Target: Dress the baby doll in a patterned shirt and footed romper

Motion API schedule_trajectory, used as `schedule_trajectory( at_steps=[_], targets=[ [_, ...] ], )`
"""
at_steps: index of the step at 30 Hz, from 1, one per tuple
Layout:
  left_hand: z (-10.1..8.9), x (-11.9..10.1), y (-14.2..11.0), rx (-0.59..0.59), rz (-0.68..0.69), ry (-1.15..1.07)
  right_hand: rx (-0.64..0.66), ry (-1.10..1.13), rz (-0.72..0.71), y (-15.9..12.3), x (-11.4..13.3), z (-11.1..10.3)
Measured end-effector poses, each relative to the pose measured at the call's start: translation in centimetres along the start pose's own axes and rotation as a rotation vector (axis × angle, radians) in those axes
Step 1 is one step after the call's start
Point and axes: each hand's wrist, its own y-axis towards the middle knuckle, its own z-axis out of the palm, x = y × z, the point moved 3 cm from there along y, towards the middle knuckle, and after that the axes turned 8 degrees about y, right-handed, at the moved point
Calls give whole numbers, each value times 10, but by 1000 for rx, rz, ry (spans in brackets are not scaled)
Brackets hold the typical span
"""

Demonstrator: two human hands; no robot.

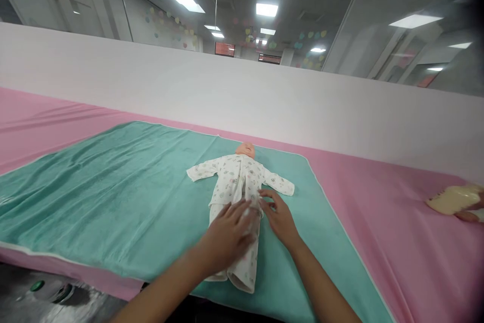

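A baby doll lies on its back, head toward the wall. It wears a white printed baby shirt, arms spread, and matching baby trousers. Over the doll's waist is my left hand, slightly blurred, its fingers stretched out across the shirt's lower front. At the shirt's right-hand edge, near the hem, my right hand has its thumb and fingers bent around the cloth. Part of the waist and trousers is hidden beneath my left hand.
A green sheet with wrinkles lies over a pink cover. Behind stands a low white wall topped by glass. Part of another doll shows at the right edge. A bottle with a green cap is low at left.
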Motion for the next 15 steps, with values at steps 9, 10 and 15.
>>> schedule_trajectory(
  at_steps=[9,10,15],
  targets=[
    [20,-7,-37,103,-155,34,-319,-594,-62,58,-122,-37],
    [14,5,-32,128,-238,-31,-338,-632,-17,59,-130,-45],
    [-5,130,3,-126,-783,23,-495,-546,386,53,-153,-91]
  ],
)
